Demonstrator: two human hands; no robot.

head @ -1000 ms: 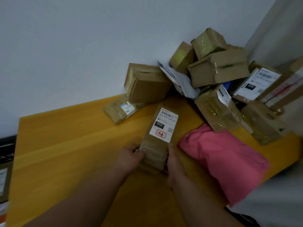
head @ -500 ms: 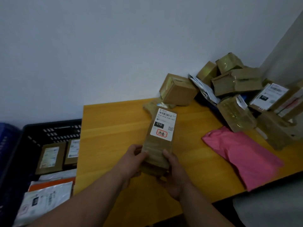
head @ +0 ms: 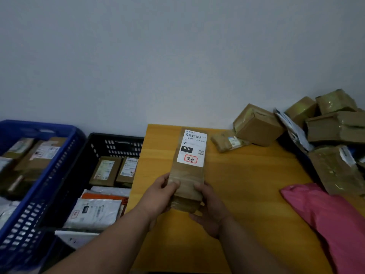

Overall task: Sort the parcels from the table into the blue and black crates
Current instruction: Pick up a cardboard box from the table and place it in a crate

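Observation:
A long brown cardboard parcel (head: 189, 175) with a white label marked 010 is held above the yellow table (head: 246, 184), near its left edge. My left hand (head: 161, 194) grips its near left side, thumb on top. My right hand (head: 209, 206) grips the near right side from below. The black crate (head: 116, 143) stands left of the table with boxes and flat mailers inside. Further left is the blue crate (head: 49, 175), holding brown boxes.
A heap of brown boxes (head: 325, 131) fills the table's far right corner against the wall. A small flat parcel (head: 229, 143) lies in front of it. A pink mailer bag (head: 331, 218) lies at the right front edge.
The view has swung left, so both crates now show. Both hands have carried the labelled parcel leftward, from the table's middle to its left edge.

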